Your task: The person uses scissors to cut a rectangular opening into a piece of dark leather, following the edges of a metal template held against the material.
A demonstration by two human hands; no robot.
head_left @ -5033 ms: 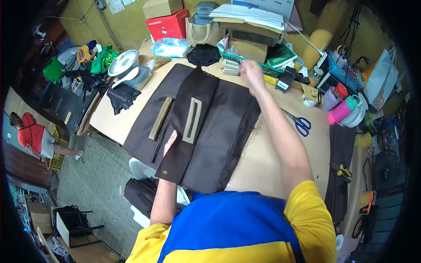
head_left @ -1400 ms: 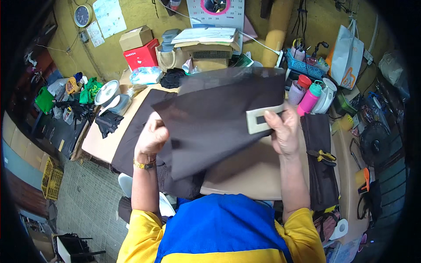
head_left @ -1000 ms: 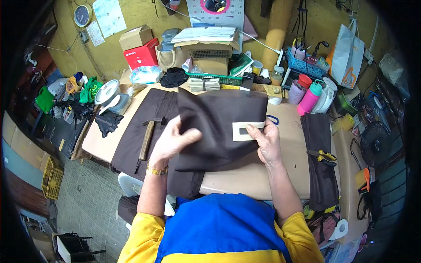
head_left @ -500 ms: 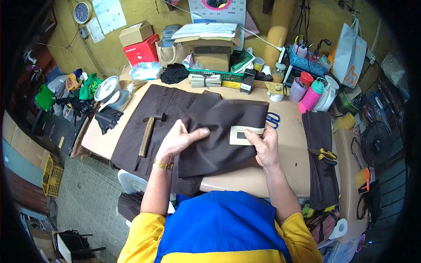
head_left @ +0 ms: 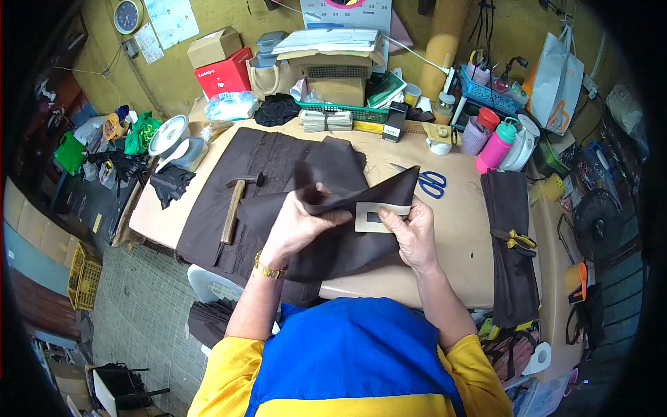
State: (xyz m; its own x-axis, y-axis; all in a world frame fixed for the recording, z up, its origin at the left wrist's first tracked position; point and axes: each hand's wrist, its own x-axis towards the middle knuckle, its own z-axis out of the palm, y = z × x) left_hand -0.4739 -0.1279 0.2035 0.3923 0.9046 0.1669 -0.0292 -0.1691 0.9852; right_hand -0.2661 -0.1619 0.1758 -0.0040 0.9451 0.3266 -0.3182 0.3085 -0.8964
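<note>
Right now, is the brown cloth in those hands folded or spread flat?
Loosely folded, not spread flat: the dark brown cloth bends into raised flaps between the left hand and right hand.

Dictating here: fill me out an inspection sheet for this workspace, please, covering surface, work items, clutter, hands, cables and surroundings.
Surface: pale table, partly covered by spread dark cloth.
Work items: brown sheet, bent; pale slotted frame against it; hammer on the spread cloth; blue-handled scissors on the table.
Clutter: red box, green tray and pink bottle toward the back; pliers on folded cloth.
Hands: left hand at the sheet, grip partly hidden; right hand pinching frame and sheet.
Cables: black cables hanging near the wall.
Surroundings: wall clock; tiled floor; yellow crate.
</note>
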